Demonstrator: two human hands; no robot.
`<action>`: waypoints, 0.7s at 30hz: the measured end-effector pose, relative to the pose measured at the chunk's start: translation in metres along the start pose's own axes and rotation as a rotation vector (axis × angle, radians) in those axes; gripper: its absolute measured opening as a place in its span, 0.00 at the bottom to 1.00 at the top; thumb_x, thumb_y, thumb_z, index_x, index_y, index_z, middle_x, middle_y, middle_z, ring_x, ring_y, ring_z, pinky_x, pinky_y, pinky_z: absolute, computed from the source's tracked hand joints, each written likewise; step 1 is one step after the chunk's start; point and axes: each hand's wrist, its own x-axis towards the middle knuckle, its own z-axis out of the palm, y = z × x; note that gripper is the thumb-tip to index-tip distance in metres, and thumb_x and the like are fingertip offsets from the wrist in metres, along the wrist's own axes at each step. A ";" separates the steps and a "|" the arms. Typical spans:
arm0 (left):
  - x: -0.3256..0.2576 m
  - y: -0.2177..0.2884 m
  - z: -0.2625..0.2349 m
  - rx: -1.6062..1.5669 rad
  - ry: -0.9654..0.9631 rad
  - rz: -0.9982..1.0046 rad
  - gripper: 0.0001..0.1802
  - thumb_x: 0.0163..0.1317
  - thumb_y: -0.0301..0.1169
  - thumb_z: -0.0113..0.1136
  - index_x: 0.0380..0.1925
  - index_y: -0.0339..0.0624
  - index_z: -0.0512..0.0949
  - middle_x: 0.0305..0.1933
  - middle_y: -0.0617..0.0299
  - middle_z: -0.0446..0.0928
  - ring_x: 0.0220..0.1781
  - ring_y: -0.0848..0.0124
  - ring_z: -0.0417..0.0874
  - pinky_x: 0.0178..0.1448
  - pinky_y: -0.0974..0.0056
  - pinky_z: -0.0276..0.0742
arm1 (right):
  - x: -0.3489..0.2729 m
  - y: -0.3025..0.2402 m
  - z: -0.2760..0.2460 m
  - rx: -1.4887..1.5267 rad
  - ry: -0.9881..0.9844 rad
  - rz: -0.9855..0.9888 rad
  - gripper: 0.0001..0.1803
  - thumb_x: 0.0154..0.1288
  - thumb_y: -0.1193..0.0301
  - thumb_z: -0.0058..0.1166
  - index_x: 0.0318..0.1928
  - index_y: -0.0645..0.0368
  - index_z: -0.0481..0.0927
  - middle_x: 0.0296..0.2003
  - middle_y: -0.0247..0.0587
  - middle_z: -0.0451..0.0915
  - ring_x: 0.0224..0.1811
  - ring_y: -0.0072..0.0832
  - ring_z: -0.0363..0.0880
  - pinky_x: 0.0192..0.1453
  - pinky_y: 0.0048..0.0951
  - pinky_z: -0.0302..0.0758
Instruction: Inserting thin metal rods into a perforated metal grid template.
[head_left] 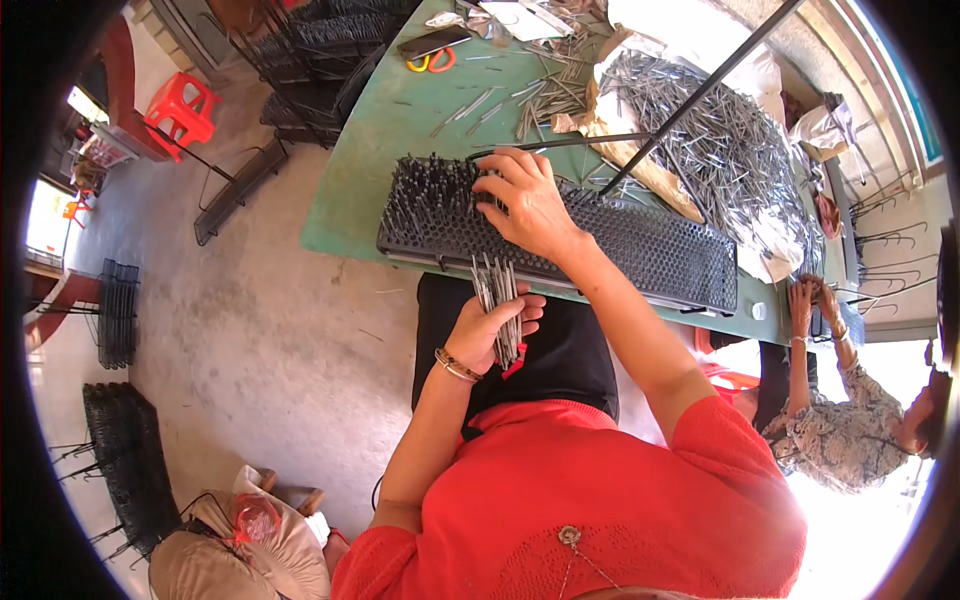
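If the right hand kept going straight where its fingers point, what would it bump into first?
Likely the thin rods standing in the black perforated rack, though depth is unclear.

Green across the bench (360, 190). Black on the rack (660, 245), patterned with rows of small holes. Silvery grey on the bundle of rods (497, 310) and the heaped rods (725, 160). Orange and yellow on the scissors (431, 64). Red on the sweater (600, 480) and the stool (180, 100), black on the trousers (448, 310). Mottled grey and cream on the co-worker's shirt (835, 440).
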 end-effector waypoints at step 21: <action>0.001 0.002 -0.004 -0.021 -0.011 0.033 0.17 0.63 0.25 0.53 0.52 0.33 0.70 0.47 0.48 0.78 0.47 0.63 0.81 0.49 0.59 0.80 | 0.008 0.002 0.010 0.180 0.068 0.267 0.07 0.44 0.74 0.62 0.26 0.56 0.77 0.37 0.33 0.78 0.44 0.35 0.73 0.52 0.36 0.64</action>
